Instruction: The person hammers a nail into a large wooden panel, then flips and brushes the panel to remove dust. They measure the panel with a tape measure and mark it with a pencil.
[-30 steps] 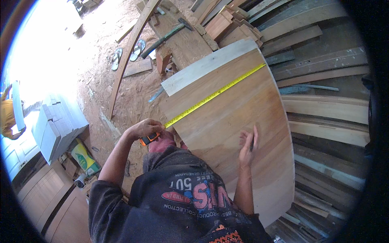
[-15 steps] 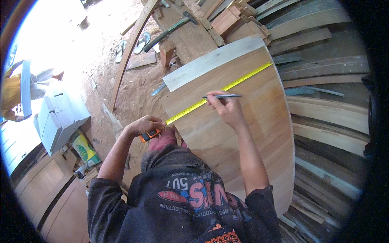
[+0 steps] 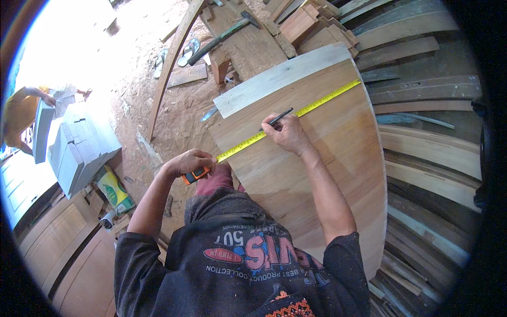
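At the near-left edge of a wooden panel [image 3: 327, 174], my left hand [image 3: 186, 161] is closed around an orange and black tape measure [image 3: 196, 175]. Its yellow blade [image 3: 330, 97] runs out slantwise across the panel to the far right edge. My right hand [image 3: 291, 136] grips a dark pen [image 3: 280, 118] over the middle of the blade. The pen slants, its lower end close to the blade's far edge; whether it touches the wood I cannot tell. A whitish board [image 3: 280, 79] lies along the panel's far edge.
A hammer [image 3: 224, 39] rests on a plank beyond the panel, near sandals [image 3: 188, 52]. Stacked boards [image 3: 428, 140] line the right side. Left are pale grey blocks [image 3: 87, 148], a green-yellow bag [image 3: 115, 193] and another person [image 3: 24, 113] holding a panel.
My right hand has shifted slightly left and away from me, and the pen has turned from nearly level to a steeper slant. The left hand keeps the tape measure in place.
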